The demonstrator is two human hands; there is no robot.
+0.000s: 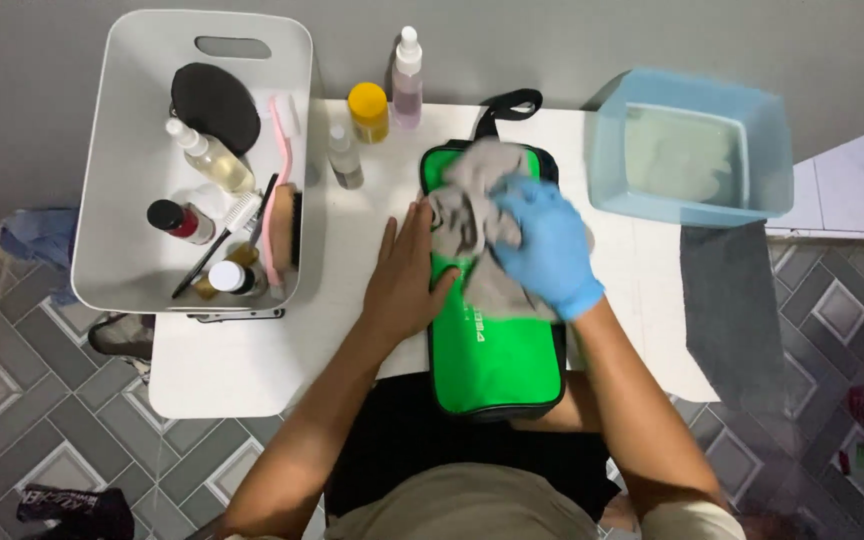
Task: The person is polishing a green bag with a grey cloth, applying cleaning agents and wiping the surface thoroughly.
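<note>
A bright green pouch with black trim [497,355] lies lengthwise on a small white table [242,370]. My right hand [544,245], in a blue glove, presses a grey cloth [472,205] onto the pouch's upper half. Bare and flat, my left hand [407,270] rests against the pouch's left edge, fingers touching the cloth. A black strap loop [508,105] sticks out past the pouch's far end.
A white basket [112,150] at the left holds spray bottles, brushes, a black pad and a pink toothbrush. A yellow-capped jar [368,110] and two bottles stand at the table's back. A blue tub of water [690,145] sits right; a dark towel [732,310] hangs below it.
</note>
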